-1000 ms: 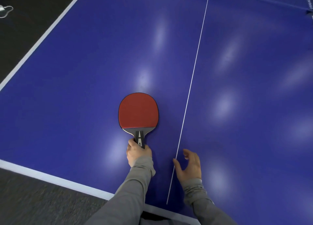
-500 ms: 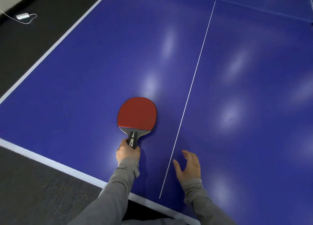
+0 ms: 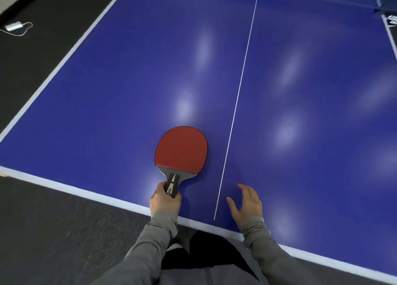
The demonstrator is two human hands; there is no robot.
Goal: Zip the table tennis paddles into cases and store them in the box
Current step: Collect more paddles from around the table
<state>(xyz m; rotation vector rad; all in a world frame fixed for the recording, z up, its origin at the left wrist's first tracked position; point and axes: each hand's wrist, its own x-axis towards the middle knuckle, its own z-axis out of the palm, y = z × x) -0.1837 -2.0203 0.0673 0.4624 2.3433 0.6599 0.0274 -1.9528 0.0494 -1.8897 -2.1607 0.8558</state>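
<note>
- Blue table tennis table (image 3: 107, 104) fills most of my view, edged in white, with a thin white centre line (image 3: 238, 96) running away from me.
- At far left, dark carpeted floor (image 3: 43, 231) borders the table; a small grey device (image 3: 13, 26) with a white cable lies on it near the top corner.
- My left hand (image 3: 164, 201), in a grey sleeve, is closed around the dark handle of a paddle (image 3: 181, 149), right at the table's near edge.
- That paddle lies flat on the table, red rubber facing up, blade pointing away from me, just left of the centre line.
- My right hand (image 3: 247, 201) sits just right of the centre line, close above the table or resting on it, I cannot tell which. Its fingers are loosely spread and slightly curled, holding nothing.
- At the far right top corner, part of a dark net (image 3: 386, 16) shows.
</note>
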